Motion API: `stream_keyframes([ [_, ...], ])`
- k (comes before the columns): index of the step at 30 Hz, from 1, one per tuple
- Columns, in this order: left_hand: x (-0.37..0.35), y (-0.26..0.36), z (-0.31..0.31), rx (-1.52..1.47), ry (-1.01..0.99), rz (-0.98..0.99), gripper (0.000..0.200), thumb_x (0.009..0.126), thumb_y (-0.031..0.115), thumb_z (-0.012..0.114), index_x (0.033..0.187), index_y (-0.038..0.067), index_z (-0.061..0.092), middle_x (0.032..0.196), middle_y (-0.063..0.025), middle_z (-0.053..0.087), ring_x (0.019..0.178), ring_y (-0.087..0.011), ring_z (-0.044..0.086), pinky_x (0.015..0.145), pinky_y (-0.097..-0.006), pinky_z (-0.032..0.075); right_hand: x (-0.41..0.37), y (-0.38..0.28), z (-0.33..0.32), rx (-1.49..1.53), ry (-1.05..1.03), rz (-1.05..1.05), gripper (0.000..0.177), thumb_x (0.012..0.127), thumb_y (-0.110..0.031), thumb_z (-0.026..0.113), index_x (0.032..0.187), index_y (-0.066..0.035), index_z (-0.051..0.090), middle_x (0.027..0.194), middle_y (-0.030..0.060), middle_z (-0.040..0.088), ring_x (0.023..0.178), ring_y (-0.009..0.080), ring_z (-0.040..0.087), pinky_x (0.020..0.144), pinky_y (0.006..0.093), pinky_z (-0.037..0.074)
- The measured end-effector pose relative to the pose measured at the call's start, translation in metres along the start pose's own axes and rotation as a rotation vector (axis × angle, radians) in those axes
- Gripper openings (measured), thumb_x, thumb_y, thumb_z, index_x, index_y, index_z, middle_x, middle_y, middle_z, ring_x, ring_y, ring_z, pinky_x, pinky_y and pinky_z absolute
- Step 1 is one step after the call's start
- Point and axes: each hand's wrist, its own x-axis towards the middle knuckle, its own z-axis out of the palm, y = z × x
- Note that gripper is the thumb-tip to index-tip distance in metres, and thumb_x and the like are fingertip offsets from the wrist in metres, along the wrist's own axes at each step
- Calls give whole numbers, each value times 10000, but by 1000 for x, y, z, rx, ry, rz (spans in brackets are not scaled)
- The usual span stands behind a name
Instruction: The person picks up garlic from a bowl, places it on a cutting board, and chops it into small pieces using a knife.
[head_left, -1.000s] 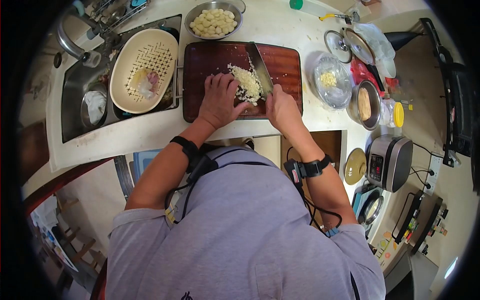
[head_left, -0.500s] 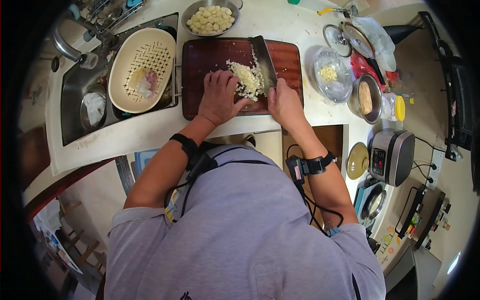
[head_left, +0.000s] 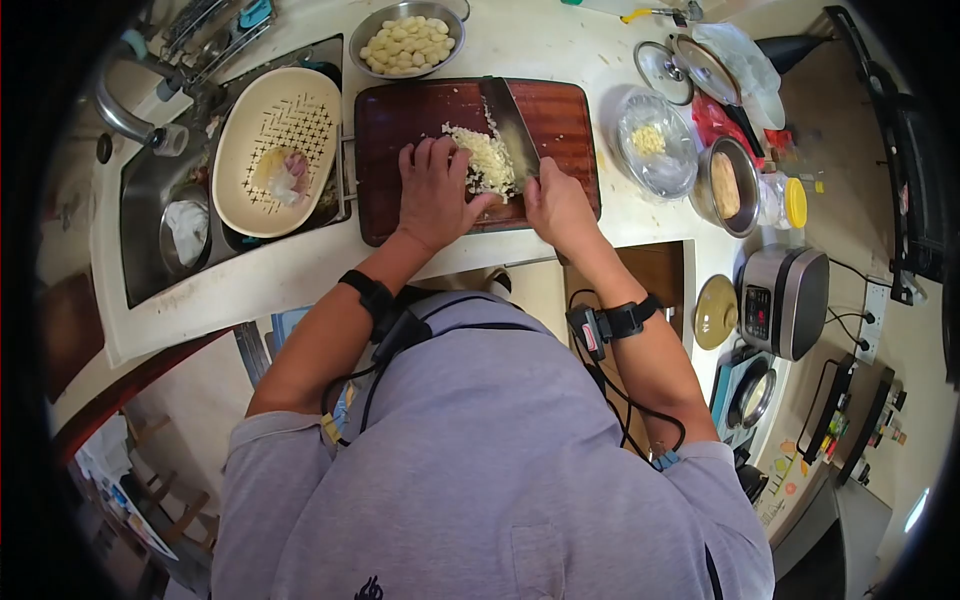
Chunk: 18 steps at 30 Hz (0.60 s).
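Note:
A dark red-brown cutting board (head_left: 400, 110) lies on the counter, with a pile of chopped white garlic-like pieces (head_left: 485, 160) at its middle. My right hand (head_left: 560, 205) is closed round the handle of a broad knife (head_left: 512, 130), whose blade rests along the right side of the pile. My left hand (head_left: 436, 192) lies on the board at the left of the pile, fingers spread, with the thumb pointing toward the knife.
A metal bowl of whole peeled cloves (head_left: 407, 42) stands behind the board. Left is a sink (head_left: 145, 255) with a cream strainer basket (head_left: 230, 190). On the right are a plastic-covered bowl (head_left: 665, 178), a steel bowl (head_left: 742, 222), glass lids (head_left: 662, 72) and a cooker (head_left: 800, 305).
The view has shifted slightly, so the board and counter items appear moved. Both hands stay near the pile, and my right hand still holds the knife.

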Motion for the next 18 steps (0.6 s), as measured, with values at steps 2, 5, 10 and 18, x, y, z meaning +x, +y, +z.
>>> stream_keyframes([
  [2,10,2,-1,20,11,-20,600,799,426,857,1215,71,609,1259,-132,503,1241,-358,453,1117,-550,313,5,5,-8,7,18,-31,207,1021,-146,576,1033,56,534,780,349,666,784,550,669,717,605,529],
  [5,15,6,0,-1,14,-27,545,822,406,842,1190,65,628,1238,-128,524,1232,-357,466,1119,-547,316,4,6,-23,119,-41,63,234,1056,-203,572,1031,27,536,735,256,652,688,418,684,614,508,538],
  [10,6,14,-15,-173,-77,208,638,890,433,774,1361,41,595,1441,-120,530,1416,-341,417,1221,-580,257,11,2,-36,623,-211,359,261,1120,-296,521,1039,-50,551,743,11,541,586,90,570,481,302,489],
  [18,4,35,-20,-128,-299,269,900,980,591,626,1628,22,366,1727,-129,309,1633,-378,142,1304,-598,87,12,-2,-34,919,-243,518,235,1113,-272,478,1036,-62,552,790,17,559,551,121,543,481,308,501],
])
